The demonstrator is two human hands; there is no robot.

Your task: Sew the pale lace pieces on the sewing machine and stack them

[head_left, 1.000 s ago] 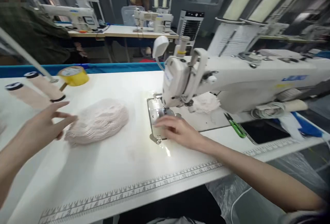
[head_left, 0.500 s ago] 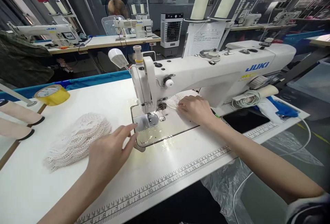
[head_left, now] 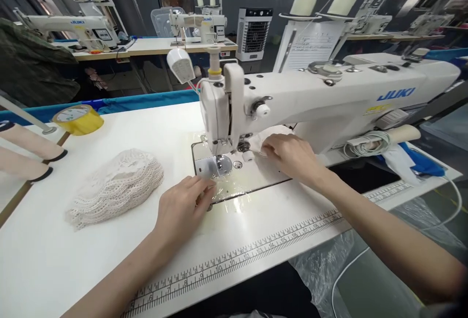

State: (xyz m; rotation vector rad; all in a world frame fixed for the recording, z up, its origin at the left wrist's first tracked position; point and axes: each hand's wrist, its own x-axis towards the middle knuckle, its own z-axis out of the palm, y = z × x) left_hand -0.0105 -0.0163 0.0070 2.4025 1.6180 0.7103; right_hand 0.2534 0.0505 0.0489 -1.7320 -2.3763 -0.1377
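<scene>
A white sewing machine (head_left: pixel 303 103) stands before me, its metal needle plate (head_left: pixel 252 176) set into the table. At the plate's front left corner is my left hand (head_left: pixel 183 206), fingers bent and thumb a little apart, with nothing visible between them. My right hand (head_left: pixel 292 157) reaches under the machine's arm, to the right of the needle. Its fingers are closed on a piece of pale lace fabric (head_left: pixel 272 135), mostly hidden by the hand and the machine. A folded heap of cream openwork lace (head_left: pixel 117 186) lies on the table left of my left hand.
A yellow tape roll (head_left: pixel 78 120) and thread cones (head_left: pixel 29 142) are at the left. A printed ruler (head_left: pixel 234 262) runs along the table's front edge. Coiled cable (head_left: pixel 365 143) lies under the machine's right end. More sewing machines (head_left: pixel 199 25) and an air cooler (head_left: pixel 254 32) stand behind.
My left hand has moved right along the needle plate's front, its thumb and fingers closer together. The right hand stays under the arm with the lace. The view has shifted slightly.
</scene>
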